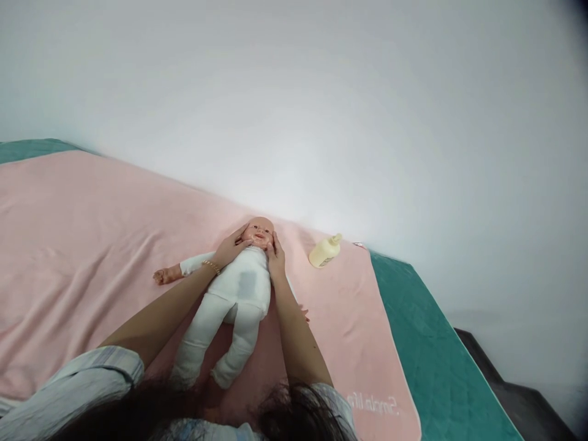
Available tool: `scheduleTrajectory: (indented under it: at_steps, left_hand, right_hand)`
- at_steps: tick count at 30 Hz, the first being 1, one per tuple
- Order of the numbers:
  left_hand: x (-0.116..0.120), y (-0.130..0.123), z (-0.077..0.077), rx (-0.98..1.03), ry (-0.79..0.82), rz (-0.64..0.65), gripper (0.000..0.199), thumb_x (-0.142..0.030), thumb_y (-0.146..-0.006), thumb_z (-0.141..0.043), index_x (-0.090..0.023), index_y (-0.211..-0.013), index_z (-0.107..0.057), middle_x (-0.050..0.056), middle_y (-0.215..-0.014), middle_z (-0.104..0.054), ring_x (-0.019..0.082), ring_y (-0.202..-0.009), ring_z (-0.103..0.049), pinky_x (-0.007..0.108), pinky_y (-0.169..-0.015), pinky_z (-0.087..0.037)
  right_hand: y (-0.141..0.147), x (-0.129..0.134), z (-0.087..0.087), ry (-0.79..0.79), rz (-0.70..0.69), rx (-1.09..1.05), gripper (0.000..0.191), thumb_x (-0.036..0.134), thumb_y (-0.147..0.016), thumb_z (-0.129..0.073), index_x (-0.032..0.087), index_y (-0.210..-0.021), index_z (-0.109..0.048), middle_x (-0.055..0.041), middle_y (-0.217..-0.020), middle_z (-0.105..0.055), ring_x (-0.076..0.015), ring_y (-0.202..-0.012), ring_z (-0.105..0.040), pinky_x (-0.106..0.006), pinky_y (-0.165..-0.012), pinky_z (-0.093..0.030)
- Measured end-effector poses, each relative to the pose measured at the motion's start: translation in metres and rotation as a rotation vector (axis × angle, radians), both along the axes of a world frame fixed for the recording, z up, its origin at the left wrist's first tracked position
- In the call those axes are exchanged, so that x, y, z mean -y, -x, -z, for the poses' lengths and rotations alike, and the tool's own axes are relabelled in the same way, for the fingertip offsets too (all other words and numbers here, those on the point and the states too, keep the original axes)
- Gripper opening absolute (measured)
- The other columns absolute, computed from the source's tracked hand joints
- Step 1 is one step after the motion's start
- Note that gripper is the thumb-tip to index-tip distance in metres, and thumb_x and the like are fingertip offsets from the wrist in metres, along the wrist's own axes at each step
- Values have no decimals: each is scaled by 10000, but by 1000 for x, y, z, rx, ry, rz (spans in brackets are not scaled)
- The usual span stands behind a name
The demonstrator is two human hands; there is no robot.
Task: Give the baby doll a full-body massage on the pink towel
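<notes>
A baby doll [248,275] in a white cloth suit lies on its back on the pink blanket, its head toward the wall. My left hand [232,246] cups one side of the doll's bare head, thumb by the chin and fingers along the cheek. Against the other cheek rests my right hand [276,254], fingers pointing up, so the head sits between both hands. The doll's arm on the left stretches out sideways; the other is mostly hidden behind my right forearm. A pale yellow pump bottle [324,252] stands tilted in view, right of the doll's head.
The pink blanket [114,202] covers much of a green quilted surface [427,343], which shows at the right and far left. A white wall [294,104] rises directly behind. Something dark [519,392] lies beyond the edge at lower right. My hair hangs into the bottom of the view.
</notes>
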State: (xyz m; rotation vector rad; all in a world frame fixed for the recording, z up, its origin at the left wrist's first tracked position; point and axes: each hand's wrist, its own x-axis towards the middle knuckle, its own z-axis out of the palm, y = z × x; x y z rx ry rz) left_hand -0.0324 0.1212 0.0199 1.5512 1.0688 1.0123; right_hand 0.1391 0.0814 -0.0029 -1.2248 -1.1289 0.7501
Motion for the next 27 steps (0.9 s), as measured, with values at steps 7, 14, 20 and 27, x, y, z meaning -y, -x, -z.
scheduleTrajectory:
  at_steps: [7,14,20,27]
  left_hand:
    - [-2,1,2,-9,-15,-18,678,-443,-887,-592,-187,-1492,-424,86,-1429,-563,283,-1287,-551,395,-1117,-400]
    - [0,-1,4,13,32,-18,822,-424,-796,-718,-154,-1501,-395,130,-1352,-623,292,-1236,-594,394,-1047,-477]
    - [-1,-3,7,-28,40,-62,801,-400,-786,-738,-165,-1486,-427,126,-1299,-660,299,-1187,-629,394,-1011,-507]
    - [-1,-2,6,-78,16,-88,730,-390,-808,-711,-189,-1467,-468,96,-1228,-704,292,-1158,-648,374,-985,-523]
  right_hand:
    - [-1,-1,0,5,-34,-62,808,612,-835,-629,107,-1445,-468,-132,-1487,-475,-263,-1355,-479,-413,-1132,-386]
    - [5,-7,12,13,-42,-128,984,472,-640,-843,184,-1481,-423,-99,-1505,-458,-277,-1318,-521,-412,-1089,-451]
    - [10,-10,18,-9,2,-163,958,451,-636,-833,187,-1469,-440,-92,-1509,-457,-273,-1335,-504,-418,-1099,-436]
    - [7,-9,14,-24,16,-210,824,392,-672,-814,174,-1411,-523,-86,-1476,-499,-281,-1342,-493,-427,-1129,-393]
